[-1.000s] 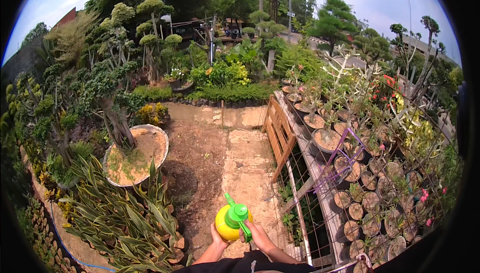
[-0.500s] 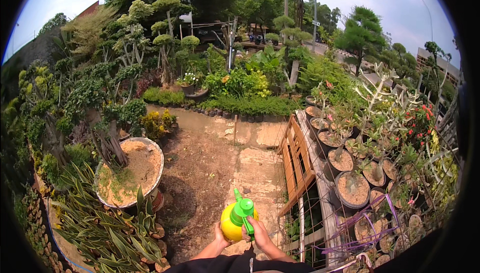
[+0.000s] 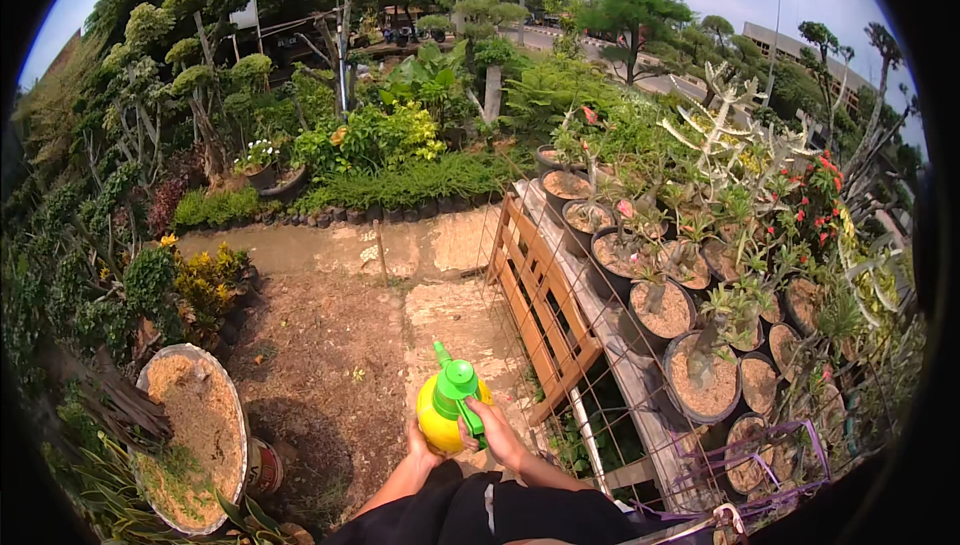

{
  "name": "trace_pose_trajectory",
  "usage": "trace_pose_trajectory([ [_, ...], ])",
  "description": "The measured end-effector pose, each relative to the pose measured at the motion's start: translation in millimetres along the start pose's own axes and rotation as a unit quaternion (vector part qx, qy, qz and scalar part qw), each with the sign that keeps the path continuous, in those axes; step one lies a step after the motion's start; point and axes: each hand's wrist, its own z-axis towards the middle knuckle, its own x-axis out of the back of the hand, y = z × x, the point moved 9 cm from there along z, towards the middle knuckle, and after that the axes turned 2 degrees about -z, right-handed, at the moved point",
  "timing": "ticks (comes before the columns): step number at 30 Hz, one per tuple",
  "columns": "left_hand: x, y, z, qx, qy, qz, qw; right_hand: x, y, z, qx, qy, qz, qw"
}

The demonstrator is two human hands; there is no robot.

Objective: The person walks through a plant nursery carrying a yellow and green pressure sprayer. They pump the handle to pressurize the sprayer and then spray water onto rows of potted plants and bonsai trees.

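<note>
L. hand (image 3: 420, 444) cups yellow spray bottle (image 3: 432, 417), R. hand (image 3: 498, 435) grips its green handle (image 3: 469, 415); vs. prior view, lg. pot (image 3: 244, 427), left, nearer; grip unchanged; bottle prob. carried fwd.

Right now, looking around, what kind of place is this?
Probably an outdoor plant nursery, or maybe a big garden: potted plants crowd the right side, a thick trunk rises from a large round pot, and there's a yellow-and-green spray bottle.

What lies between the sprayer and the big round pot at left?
From pot to sprayer: a red-and-white container, then brown soil, in the head view.
</note>
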Motion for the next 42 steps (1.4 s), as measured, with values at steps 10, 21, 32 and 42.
trace_pose_trajectory([
  [10,-65,79,153,0.103,-0.026,0.162,0.981,85,-53,150,0.039,0.201,0.056,0.977],
  [21,-178,167,317,0.133,-0.037,0.228,0.964,180,-124,300,0.144,0.236,0.137,0.951],
  [32,-280,210,464,0.200,-0.079,0.303,0.928,275,-185,404,0.193,0.370,0.080,0.905],
  [42,-313,218,539,0.353,-0.166,0.405,0.827,302,-208,464,0.184,0.509,0.090,0.836],
])
